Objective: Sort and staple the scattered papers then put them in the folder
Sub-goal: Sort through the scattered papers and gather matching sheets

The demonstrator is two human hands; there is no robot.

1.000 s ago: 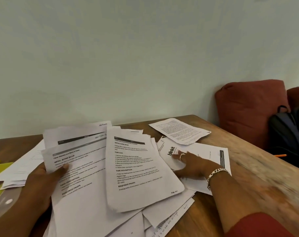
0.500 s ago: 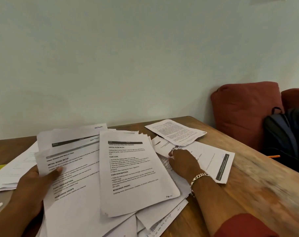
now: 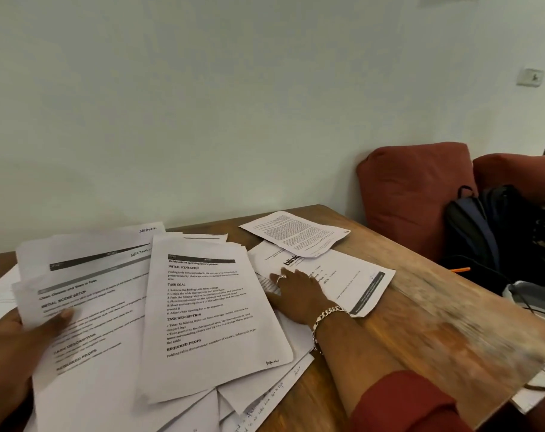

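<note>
I see the scattered papers (image 3: pixel 209 310) heaped across the left and middle of the wooden table (image 3: pixel 420 322). My left hand (image 3: pixel 19 344) grips a printed sheet (image 3: pixel 87 307) at the near left, thumb curled on top. My right hand (image 3: pixel 296 291) lies flat with fingers spread on a "blinkit" sheet (image 3: pixel 352 282), just right of the heap. Another printed page (image 3: pixel 296 233) overlaps that sheet's far edge. Red cushions (image 3: pixel 414 194) and a dark backpack (image 3: pixel 483 232) sit far right.

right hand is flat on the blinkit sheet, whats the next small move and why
Probably slide the blinkit sheet toward the main pile: the right hand rests flat on it, it lies apart, and the left hand already grips a sheaf.
</note>
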